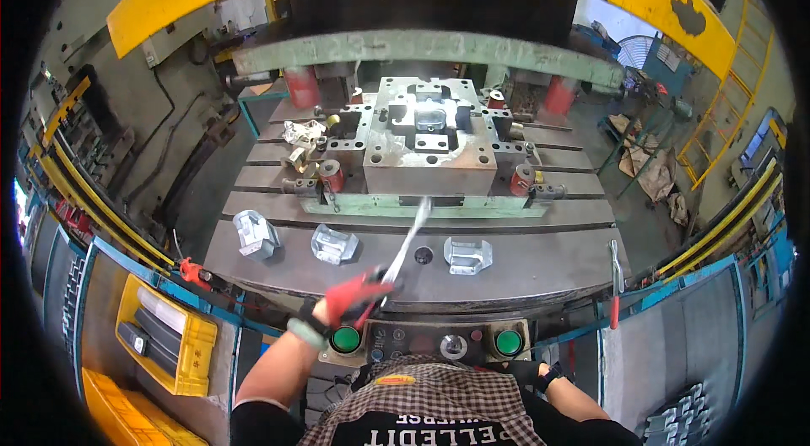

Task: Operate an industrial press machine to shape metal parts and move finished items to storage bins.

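My left hand (356, 296), in a red and dark glove, is closed around a long silver tool (412, 237) with a red handle end, apparently tongs. The tool slants up over the front of the press bed (540, 269), its tip near the die's front edge; motion blurs it. Three shaped silver metal parts lie on the bed: one at far left (256, 235), one (334, 245) just left of the tool, one (468, 256) to its right. Another silver piece (431, 119) sits in the die block (430, 155). My right hand (526, 373), dark-gloved, rests low by the apron, fingers hidden.
A control panel (422, 336) with two green buttons lies along the bed's front. Red-handled pliers (615, 281) rest at the bed's right edge. Crumpled rags (302, 138) lie left of the die. A yellow bin (164, 336) stands at left. The green press beam (430, 49) hangs behind.
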`<action>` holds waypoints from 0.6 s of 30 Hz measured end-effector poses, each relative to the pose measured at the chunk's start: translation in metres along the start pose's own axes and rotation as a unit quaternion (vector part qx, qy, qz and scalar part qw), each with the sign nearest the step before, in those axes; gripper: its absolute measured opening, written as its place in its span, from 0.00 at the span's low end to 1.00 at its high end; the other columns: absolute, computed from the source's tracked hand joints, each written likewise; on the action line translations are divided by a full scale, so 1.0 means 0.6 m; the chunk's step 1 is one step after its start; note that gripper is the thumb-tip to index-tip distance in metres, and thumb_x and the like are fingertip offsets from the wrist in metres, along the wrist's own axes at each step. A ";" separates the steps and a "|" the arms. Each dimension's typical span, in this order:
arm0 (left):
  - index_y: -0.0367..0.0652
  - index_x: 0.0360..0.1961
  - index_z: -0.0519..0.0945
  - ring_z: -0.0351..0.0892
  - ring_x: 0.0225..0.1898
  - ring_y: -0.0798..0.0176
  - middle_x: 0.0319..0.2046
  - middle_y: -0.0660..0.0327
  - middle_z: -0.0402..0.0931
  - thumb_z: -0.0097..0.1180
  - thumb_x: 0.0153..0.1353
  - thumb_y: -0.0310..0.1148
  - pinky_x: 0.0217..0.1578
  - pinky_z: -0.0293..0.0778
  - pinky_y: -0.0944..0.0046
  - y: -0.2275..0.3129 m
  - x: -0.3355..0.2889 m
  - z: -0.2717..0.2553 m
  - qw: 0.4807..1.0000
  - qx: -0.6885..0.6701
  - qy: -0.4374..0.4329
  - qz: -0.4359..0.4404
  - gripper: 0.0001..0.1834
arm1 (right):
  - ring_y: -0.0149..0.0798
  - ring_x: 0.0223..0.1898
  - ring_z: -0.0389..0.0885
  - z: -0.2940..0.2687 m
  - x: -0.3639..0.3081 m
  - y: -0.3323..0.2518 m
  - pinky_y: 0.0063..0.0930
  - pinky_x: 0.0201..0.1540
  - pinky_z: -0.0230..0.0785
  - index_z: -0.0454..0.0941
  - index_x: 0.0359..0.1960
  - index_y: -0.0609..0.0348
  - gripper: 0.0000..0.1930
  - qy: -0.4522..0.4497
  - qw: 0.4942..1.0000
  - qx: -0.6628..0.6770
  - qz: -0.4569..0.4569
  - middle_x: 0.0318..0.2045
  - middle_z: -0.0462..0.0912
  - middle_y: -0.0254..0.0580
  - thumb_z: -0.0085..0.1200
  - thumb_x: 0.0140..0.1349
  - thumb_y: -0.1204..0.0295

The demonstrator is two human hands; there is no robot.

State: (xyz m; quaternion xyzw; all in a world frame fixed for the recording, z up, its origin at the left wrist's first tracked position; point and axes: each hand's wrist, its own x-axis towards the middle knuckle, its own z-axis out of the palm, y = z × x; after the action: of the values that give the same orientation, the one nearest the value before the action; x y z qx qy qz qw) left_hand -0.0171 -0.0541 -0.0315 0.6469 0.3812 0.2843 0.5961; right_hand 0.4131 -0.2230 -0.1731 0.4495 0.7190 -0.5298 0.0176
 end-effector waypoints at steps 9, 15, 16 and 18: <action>0.56 0.55 0.66 0.65 0.21 0.71 0.28 0.66 0.69 0.41 0.66 0.50 0.17 0.62 0.70 0.149 0.335 -0.112 0.943 -0.324 0.009 -0.081 0.20 | 0.33 0.25 0.75 0.026 -0.029 0.021 0.27 0.29 0.68 0.71 0.54 0.50 0.24 0.052 0.993 0.098 0.044 0.25 0.80 0.36 0.52 0.56 0.56; 0.52 0.30 0.74 0.63 0.15 0.72 0.16 0.70 0.65 0.52 0.60 0.52 0.13 0.59 0.73 0.197 0.400 -0.102 0.859 -0.490 -0.052 -0.136 0.15 | 0.29 0.43 0.73 -0.001 -0.085 -0.199 0.26 0.48 0.65 0.62 0.62 0.48 0.30 0.201 0.941 0.272 -0.004 0.43 0.78 0.35 0.53 0.56 0.62; 0.52 0.30 0.74 0.63 0.15 0.72 0.16 0.70 0.65 0.52 0.60 0.52 0.13 0.59 0.73 0.202 0.401 -0.088 0.858 -0.490 -0.057 -0.145 0.15 | 0.29 0.43 0.73 -0.007 -0.085 -0.211 0.26 0.48 0.65 0.62 0.62 0.48 0.30 0.205 0.938 0.280 0.002 0.43 0.78 0.35 0.53 0.56 0.62; 0.55 0.35 0.76 0.63 0.14 0.74 0.17 0.70 0.68 0.54 0.58 0.52 0.12 0.58 0.75 0.212 0.390 -0.071 0.890 -0.442 -0.002 -0.115 0.15 | 0.29 0.47 0.72 -0.025 -0.083 -0.240 0.24 0.53 0.62 0.60 0.63 0.52 0.31 0.203 0.929 0.300 0.076 0.48 0.76 0.35 0.52 0.57 0.65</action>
State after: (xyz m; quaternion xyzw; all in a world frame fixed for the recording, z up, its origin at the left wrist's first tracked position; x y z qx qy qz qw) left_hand 0.0958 0.1644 0.0793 0.2686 0.2868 0.3517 0.8497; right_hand 0.3537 -0.2475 -0.0341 0.5854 0.4786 -0.6148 -0.2242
